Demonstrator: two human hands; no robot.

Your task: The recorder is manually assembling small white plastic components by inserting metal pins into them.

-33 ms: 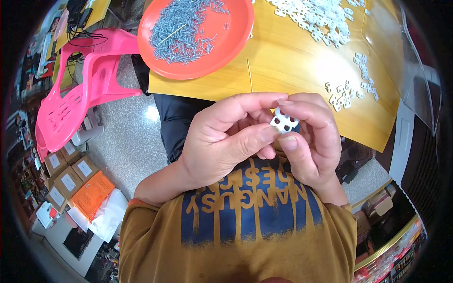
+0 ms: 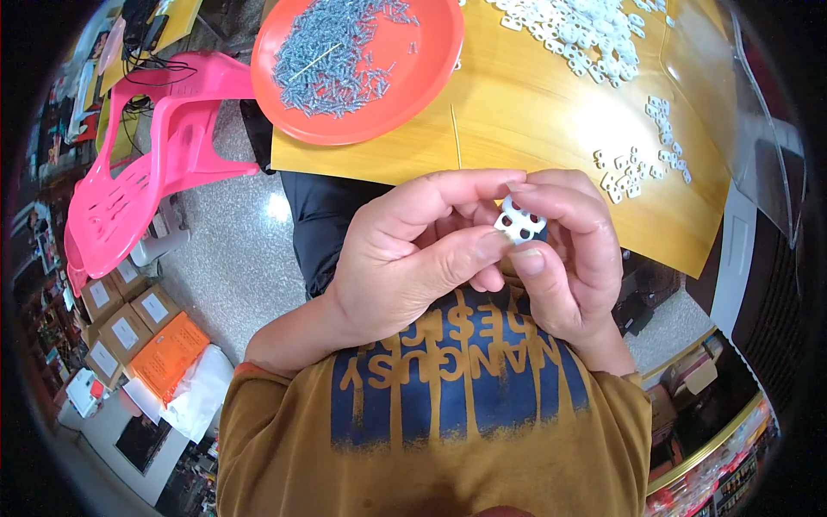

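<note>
A small white plastic piece with several round holes is pinched between the fingertips of both hands, just past the table's near edge. My left hand closes on it from the left, the thumb lying along its lower side. From the right, my right hand grips it with thumb and index finger, those tips almost meeting the left ones. Fingers hide part of the piece. Many similar white pieces lie in a big pile at the back of the table, and a smaller group lies nearer on the right.
A red plate heaped with grey screws stands at the back left of the yellow table. A pink plastic chair is on the left, with cardboard boxes below it. Clear plastic sheeting hangs along the table's right side.
</note>
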